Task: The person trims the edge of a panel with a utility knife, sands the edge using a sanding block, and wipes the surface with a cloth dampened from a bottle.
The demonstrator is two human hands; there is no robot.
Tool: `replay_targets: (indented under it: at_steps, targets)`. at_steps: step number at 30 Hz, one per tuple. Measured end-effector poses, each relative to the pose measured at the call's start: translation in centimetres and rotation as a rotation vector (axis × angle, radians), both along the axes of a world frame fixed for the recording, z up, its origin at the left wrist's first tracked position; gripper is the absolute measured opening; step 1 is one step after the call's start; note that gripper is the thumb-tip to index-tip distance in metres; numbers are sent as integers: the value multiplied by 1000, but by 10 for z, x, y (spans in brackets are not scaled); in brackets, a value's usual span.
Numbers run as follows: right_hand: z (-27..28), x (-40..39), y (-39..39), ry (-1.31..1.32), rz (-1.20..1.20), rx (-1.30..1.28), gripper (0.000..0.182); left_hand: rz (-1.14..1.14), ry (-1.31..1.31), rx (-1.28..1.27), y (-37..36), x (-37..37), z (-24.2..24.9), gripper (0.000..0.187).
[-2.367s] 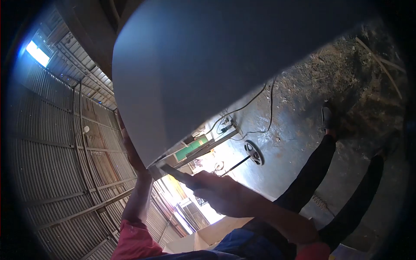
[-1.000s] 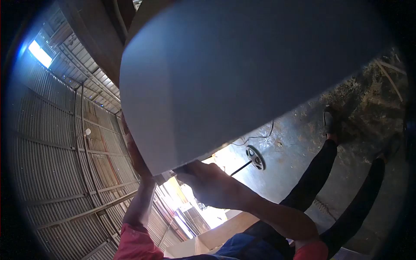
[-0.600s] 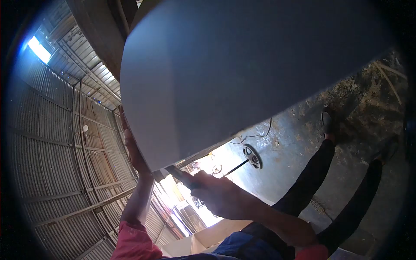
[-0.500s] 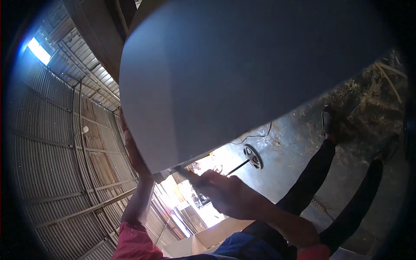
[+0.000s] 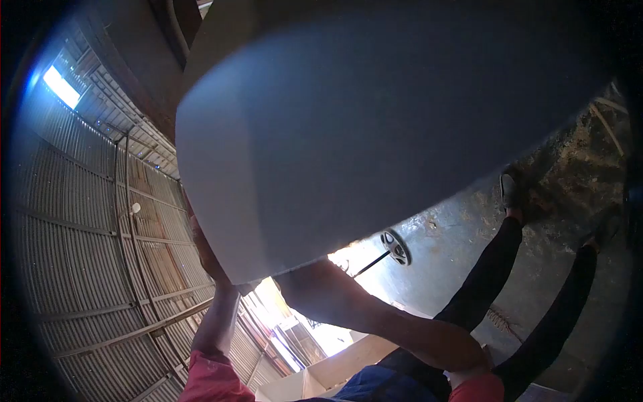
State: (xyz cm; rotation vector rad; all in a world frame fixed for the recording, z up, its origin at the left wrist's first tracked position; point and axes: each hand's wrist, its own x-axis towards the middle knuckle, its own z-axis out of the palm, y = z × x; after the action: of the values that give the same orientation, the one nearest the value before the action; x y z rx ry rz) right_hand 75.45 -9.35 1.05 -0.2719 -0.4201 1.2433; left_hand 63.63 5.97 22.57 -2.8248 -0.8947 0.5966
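A large flat greyish board (image 5: 348,147) fills the upper middle of the head view, close to the camera. Along its lower left edge my left hand (image 5: 209,253) is closed on the board, with its fingers partly hidden behind it. My right hand (image 5: 311,285) reaches up under the board's lower edge, near the corner. The board covers its fingers, so what they hold, if anything, cannot be seen.
Below the board, a spoked wheel on a dark rod (image 5: 395,246) stands on the stained floor (image 5: 462,228). My legs (image 5: 485,268) are at the right. Corrugated metal walls (image 5: 74,268) rise at the left, and a light wooden box (image 5: 335,365) lies near my waist.
My right hand has moved up and behind the board's lower edge, hiding its fingers. The board has shifted slightly down and left in view. My left hand stays at its edge.
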Motion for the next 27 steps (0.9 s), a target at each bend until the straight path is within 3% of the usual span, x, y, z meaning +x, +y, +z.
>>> replay_targets:
  at_steps: [1,3,7,9,10,13,15,16,18,22,25,27]
  targets:
    - [-1,4,1,-3,-1,0,41,-1,-3,0,5,-11,-4,57]
    - [-1,15,3,99,243,17,41,69,-180,205,14,-39,-14,56]
    - [0,5,8,131,310,52,36,-144,-133,152,-3,29,-44,56]
    - [2,-26,12,-353,-505,-120,29,-283,-96,117,-9,53,-52,57]
    - [4,-33,14,-353,-504,-118,29,-282,-96,119,-10,51,-50,57]
    - [8,-38,17,-196,-536,-164,23,423,-565,-65,-11,31,-36,65]
    - [-2,-24,11,21,-72,58,22,902,-862,-197,-12,23,-30,72]
    - [-5,-21,6,18,-73,61,22,916,-872,-218,-11,22,-30,71]
    - [-11,-19,-5,-121,-252,100,20,811,-791,-211,-11,20,-31,70]
    - [-11,-22,-23,-30,-148,88,18,575,-616,-138,-7,19,-30,67]
    - [-17,-10,-38,-159,0,176,25,441,-520,-83,-4,17,-29,66]
    - [-15,0,-48,-59,300,105,21,347,-467,-38,-1,17,-33,64]
